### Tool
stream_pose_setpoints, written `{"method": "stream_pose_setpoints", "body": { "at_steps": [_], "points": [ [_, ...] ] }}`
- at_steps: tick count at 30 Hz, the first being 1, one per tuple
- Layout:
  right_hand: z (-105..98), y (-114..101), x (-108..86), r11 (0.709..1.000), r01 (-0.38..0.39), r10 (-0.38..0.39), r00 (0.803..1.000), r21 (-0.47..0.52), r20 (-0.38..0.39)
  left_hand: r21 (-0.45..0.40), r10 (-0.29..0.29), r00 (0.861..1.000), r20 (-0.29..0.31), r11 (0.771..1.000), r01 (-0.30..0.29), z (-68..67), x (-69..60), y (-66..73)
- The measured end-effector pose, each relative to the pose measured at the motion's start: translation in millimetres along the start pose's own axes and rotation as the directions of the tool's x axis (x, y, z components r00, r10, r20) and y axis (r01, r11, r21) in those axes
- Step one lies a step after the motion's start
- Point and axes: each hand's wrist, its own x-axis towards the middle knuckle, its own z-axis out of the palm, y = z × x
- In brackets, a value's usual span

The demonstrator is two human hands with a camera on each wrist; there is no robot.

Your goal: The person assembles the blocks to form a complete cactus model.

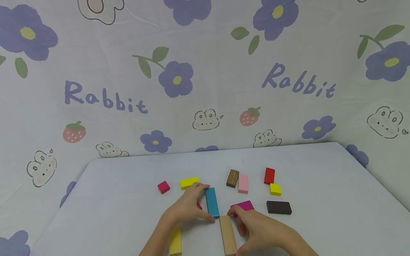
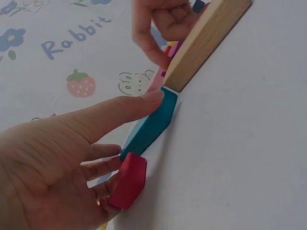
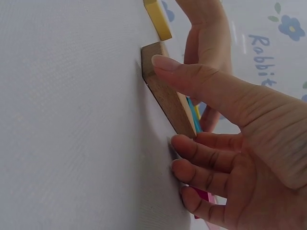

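Note:
In the head view my left hand (image 1: 188,207) spans a blue block (image 1: 212,202), with the thumb at its near end and the index finger by its far end. A red block (image 2: 129,182) sits beside the lower fingers in the left wrist view; the hand mostly hides it in the head view. My right hand (image 1: 262,229) holds a plain wooden block (image 1: 227,234) lengthwise between thumb and index finger. The wooden block's far end meets or nearly meets the blue block's near end. Both blocks lie on the white table. Just beyond the right fingers lies a magenta block (image 1: 243,205).
A long yellow block (image 1: 175,241) lies by the left forearm. Farther back are a crimson cube (image 1: 163,187), a yellow block (image 1: 189,182), brown (image 1: 232,178) and pink (image 1: 243,183) blocks, a red block (image 1: 269,176) and a yellow cube (image 1: 275,189). A dark block (image 1: 279,207) lies right.

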Motion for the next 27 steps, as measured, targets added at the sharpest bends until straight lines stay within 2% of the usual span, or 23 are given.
{"method": "stream_pose_setpoints", "body": {
  "at_steps": [4, 9, 15, 21, 27],
  "points": [
    [-2.6, -0.9, -1.0, 1.000, -0.017, 0.017, 1.000, -0.007, -0.007, -0.023, -0.016, 1.000, -0.005, 1.000, 0.016, -5.9, -1.5, -3.8],
    [-5.2, -1.0, -2.1, 1.000, -0.017, 0.017, 1.000, 0.003, 0.001, -0.017, 0.000, 1.000, -0.012, 1.000, -0.001, -9.8, -1.6, -4.6],
    [-5.1, 0.8, -0.1, 1.000, -0.021, 0.021, 1.000, 0.006, 0.010, -0.042, 0.009, 1.000, -0.006, 0.999, -0.010, -7.0, -1.2, -2.4],
    [-4.8, 3.5, 1.4, 1.000, 0.016, -0.016, 0.999, -0.003, 0.027, -0.054, 0.010, 1.000, 0.008, 0.999, -0.010, -4.1, 0.8, -0.8],
    [-2.9, 2.0, 2.9, 1.000, 0.011, -0.011, 0.999, -0.002, 0.033, -0.043, 0.018, 1.000, 0.010, 0.999, -0.017, -2.5, 2.3, 0.2]
  ]
}}
